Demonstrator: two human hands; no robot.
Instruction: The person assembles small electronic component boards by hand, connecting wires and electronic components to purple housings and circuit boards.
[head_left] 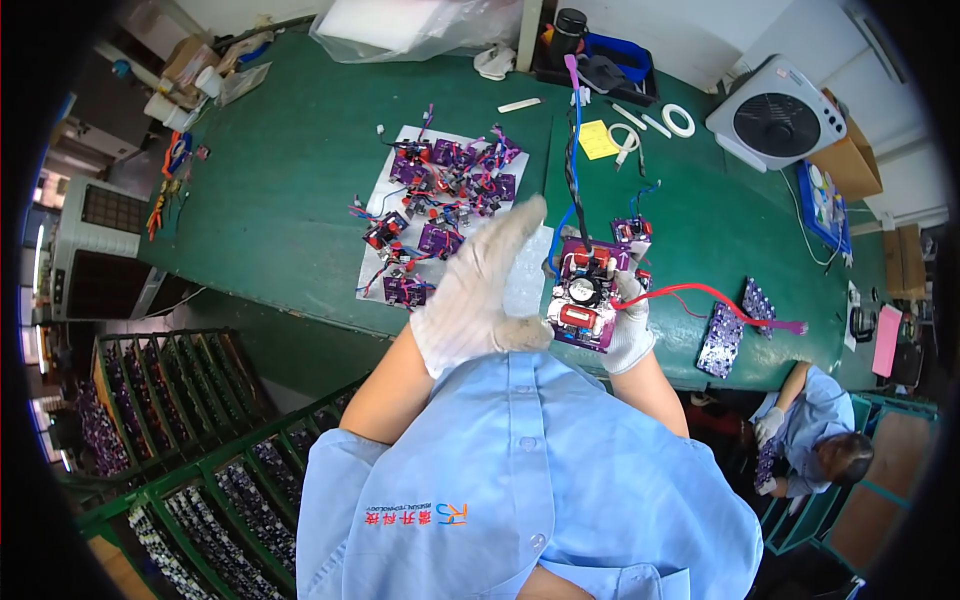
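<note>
My right hand [632,338], in a white glove, grips a purple circuit board [590,341] by its right edge. Red and white parts and a round silver-topped part stand on the board. From its top run blue and black wires [571,150] to a pink end, and a red wire [690,288] arches off to the right. Beside the board, my gloved left hand [472,275] is open, its fingers stretched away from me and its thumb pointing at the board's left edge. Past the left hand, several small purple boards with wires [440,190] lie on a white sheet [372,245].
Right of the held board lie a small wired board [632,230] and purple board panels [721,340]. Farther back are a yellow note [597,140], a white tape ring [678,121] and a fan [778,122]. Board-filled racks [215,455] stand lower left; a co-worker [815,420] is lower right.
</note>
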